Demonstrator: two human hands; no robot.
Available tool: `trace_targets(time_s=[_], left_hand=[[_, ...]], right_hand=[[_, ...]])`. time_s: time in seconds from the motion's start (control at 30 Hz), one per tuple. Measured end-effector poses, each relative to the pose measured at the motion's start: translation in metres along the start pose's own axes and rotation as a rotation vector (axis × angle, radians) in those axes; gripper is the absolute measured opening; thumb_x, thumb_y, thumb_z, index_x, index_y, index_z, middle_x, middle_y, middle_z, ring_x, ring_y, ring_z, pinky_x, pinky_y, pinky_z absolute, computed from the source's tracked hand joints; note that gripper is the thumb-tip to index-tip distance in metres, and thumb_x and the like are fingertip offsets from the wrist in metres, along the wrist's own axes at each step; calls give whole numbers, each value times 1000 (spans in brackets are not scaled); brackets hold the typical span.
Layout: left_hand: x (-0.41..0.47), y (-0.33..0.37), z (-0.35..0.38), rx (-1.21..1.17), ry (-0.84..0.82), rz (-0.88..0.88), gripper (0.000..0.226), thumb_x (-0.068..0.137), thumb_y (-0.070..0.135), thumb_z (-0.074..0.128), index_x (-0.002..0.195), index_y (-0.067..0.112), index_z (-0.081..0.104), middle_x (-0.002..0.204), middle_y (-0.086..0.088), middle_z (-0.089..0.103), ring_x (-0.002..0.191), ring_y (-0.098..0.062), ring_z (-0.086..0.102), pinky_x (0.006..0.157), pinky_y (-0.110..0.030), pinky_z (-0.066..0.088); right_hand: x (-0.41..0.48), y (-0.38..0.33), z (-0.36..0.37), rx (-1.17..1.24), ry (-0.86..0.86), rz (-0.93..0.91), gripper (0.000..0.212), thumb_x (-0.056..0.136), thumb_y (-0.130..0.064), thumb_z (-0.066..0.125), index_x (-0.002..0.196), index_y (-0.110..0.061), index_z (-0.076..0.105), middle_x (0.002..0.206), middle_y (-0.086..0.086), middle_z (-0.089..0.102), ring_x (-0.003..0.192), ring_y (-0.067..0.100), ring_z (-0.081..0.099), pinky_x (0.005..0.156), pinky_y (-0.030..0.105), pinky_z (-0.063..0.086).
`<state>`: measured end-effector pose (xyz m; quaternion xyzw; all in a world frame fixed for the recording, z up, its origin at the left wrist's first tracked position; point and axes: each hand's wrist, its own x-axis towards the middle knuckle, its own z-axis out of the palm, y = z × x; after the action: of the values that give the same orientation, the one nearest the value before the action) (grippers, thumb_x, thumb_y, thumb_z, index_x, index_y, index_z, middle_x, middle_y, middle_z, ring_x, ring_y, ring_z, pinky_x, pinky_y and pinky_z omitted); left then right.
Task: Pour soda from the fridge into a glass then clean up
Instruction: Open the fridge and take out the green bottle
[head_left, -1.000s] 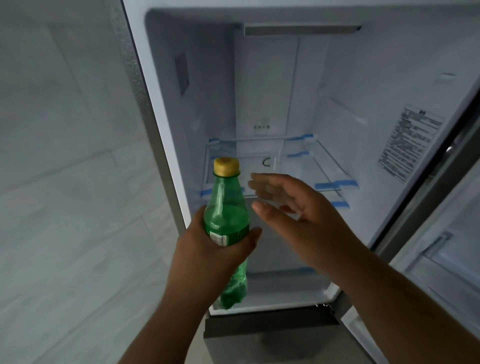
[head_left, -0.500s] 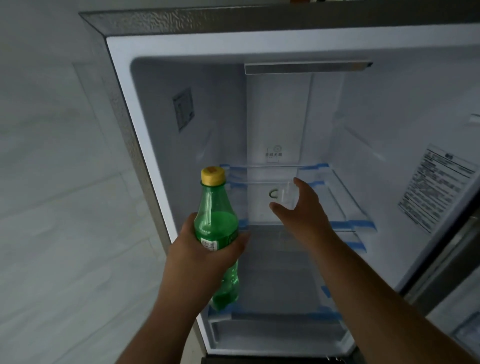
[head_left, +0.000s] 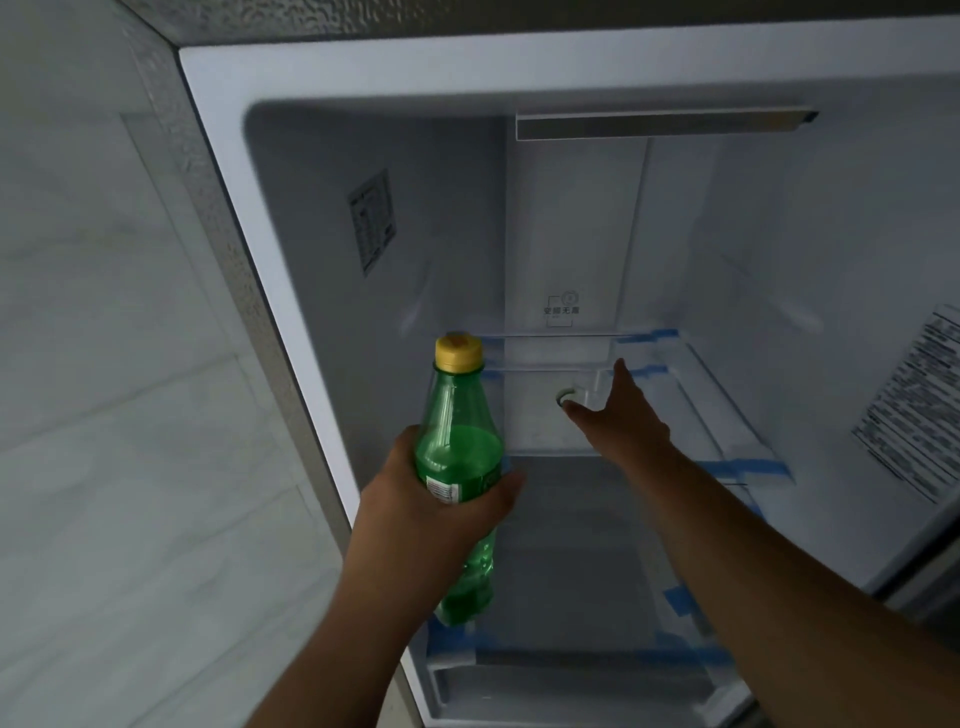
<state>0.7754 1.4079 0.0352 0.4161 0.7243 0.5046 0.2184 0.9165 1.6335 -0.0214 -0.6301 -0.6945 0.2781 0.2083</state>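
I hold a green soda bottle (head_left: 459, 441) with a yellow cap upright in front of the open fridge (head_left: 322, 83); my left hand (head_left: 415, 519) grips it round the label, and it is about half full. My right hand (head_left: 626, 423) reaches deep into the fridge onto the glass shelf (head_left: 727, 431). Its thumb and fingers wrap a clear drinking glass (head_left: 587, 392) that stands near the shelf's back. The glass is see-through and partly hidden by my fingers.
The fridge interior holds nothing else; blue tape strips (head_left: 753, 467) mark the shelf edges and a drawer (head_left: 571, 686) sits at the bottom. A pale tiled wall (head_left: 104, 415) runs along the left. A printed label (head_left: 914, 405) is stuck on the right inner wall.
My right hand has gone further into the fridge, from in front of the shelf to the glass at its back. The view has tilted up; the bottle stays in my left hand.
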Motion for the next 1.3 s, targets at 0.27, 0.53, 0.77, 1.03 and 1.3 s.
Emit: trace_targets(time_s=[0.27,0.53,0.77,1.03,1.3], left_hand=[[3,-3,-3,-4,-12,3,48,64,45,86,102,32,60,83,15,69,75,13,62,54,-3,45],[4,-4,1,34,-4,6,54,61,54,82,105,34,59,86,16,70,76,12,63,59,-11,48],[-2,-5,2,4,39,6,47,63,49,86,99,35,59,82,15,70,75,8,65,60,-15,49],[-1,-6,4,-16,-37,41,47,64,48,84,101,34,59,86,15,70,75,11,64,60,-14,47],[13,-16,11,-89,-204,98,44,60,44,83,93,37,55,84,14,69,73,8,64,64,-21,48]], right_hand=[[11,-3,5,-141,107,2,78,87,-52,68,152,-22,36,151,12,36,132,33,46,106,48,35],[11,-5,10,-20,42,-17,84,77,-56,78,144,-22,38,144,1,52,130,27,51,103,44,32],[1,1,7,24,52,-101,61,80,-48,76,132,-27,51,131,-7,63,121,21,57,103,44,40],[-43,10,-15,180,105,-189,55,75,-42,84,120,-25,58,116,-6,67,105,18,65,96,38,50],[-118,13,-39,445,210,-160,50,75,-31,87,117,-30,60,113,-11,67,102,5,65,80,23,52]])
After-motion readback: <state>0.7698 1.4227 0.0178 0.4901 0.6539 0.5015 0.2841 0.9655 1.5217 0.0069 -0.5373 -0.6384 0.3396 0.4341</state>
